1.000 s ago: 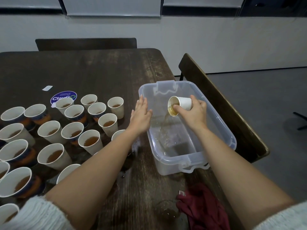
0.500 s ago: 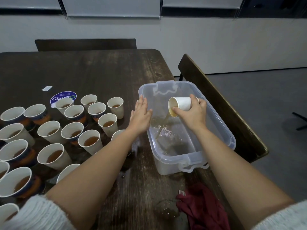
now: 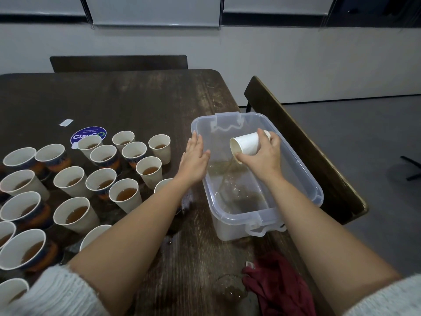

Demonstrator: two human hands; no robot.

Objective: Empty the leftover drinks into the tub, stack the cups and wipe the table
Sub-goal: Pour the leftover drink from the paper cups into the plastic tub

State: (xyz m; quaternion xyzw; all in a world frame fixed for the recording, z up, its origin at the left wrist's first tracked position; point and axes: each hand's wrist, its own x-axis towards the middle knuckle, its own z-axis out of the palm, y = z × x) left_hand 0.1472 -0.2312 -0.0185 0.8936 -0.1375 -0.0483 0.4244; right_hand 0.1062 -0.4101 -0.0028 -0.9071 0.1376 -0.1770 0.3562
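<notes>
The right hand (image 3: 262,158) gripped a white cup (image 3: 245,144) tipped on its side over the tub (image 3: 319,190), fingers curled round it, with a thin brown stream running from its rim into the shallow liquid below. The left hand (image 3: 193,157) lay flat with straight fingers on the tub's left rim. Filled cups (image 3: 124,195) stood crowded to the left on the table (image 3: 136,99), and a red cloth (image 3: 278,286) lay near the tub's near end.

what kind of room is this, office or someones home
Probably a meeting or break room in an office, not a home: wall-mounted whiteboards, a long dark wooden table with benches, and many disposable paper cups of leftover drink, as after a group gathering. No kitchen fittings show.
</notes>
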